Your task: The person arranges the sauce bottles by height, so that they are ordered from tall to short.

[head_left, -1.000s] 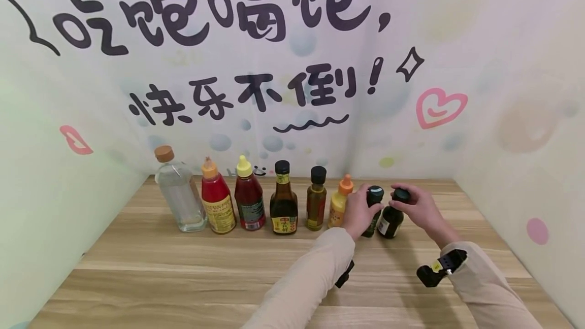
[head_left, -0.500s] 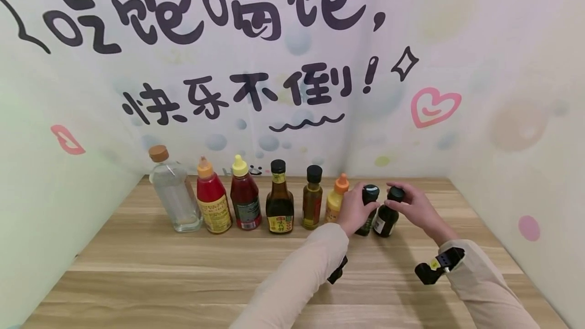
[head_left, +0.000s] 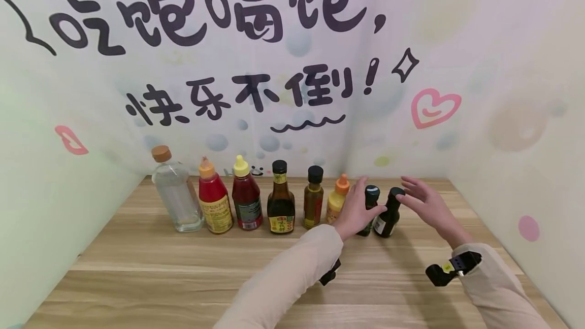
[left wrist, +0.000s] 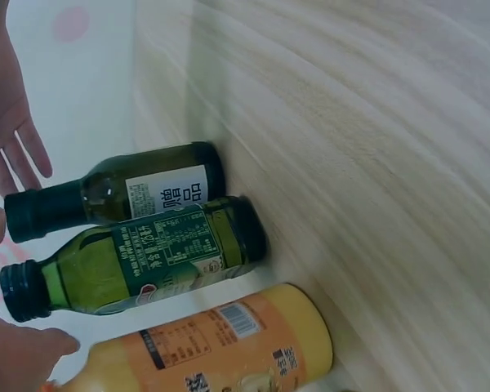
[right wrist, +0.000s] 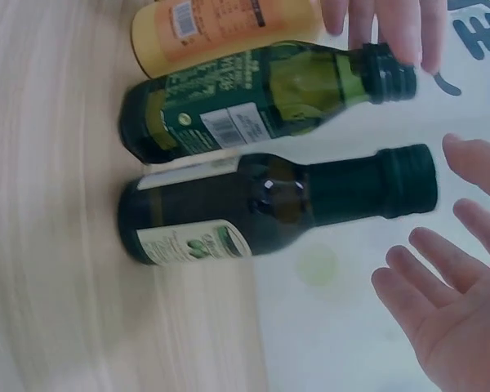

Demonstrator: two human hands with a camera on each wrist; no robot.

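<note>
My left hand [head_left: 357, 213] is at the neck of a green glass bottle [left wrist: 147, 261], its fingers extended and spread from the thumb. Whether a fingertip touches the cap cannot be told. My right hand [head_left: 429, 209] is spread just right of a dark green bottle [right wrist: 253, 204] with a white label, apart from its cap in the right wrist view. Both bottles stand upright, side by side at the right end of a row. A yellow squeeze bottle [head_left: 336, 202] with an orange nozzle is left of them, partly behind my left hand.
Leftward along the row stand an oil bottle [head_left: 313, 199], a brown sauce bottle [head_left: 281, 204], two red squeeze bottles, one with a yellow nozzle [head_left: 247, 197], and a clear bottle [head_left: 177, 194] with an orange cap. A printed backdrop [head_left: 292, 141] rises behind the wooden table [head_left: 183, 278].
Both hands held the caps of the two green bottles earlier. Their fingers have since loosened and spread. My right hand has drawn off to the right; the bottles stay in place.
</note>
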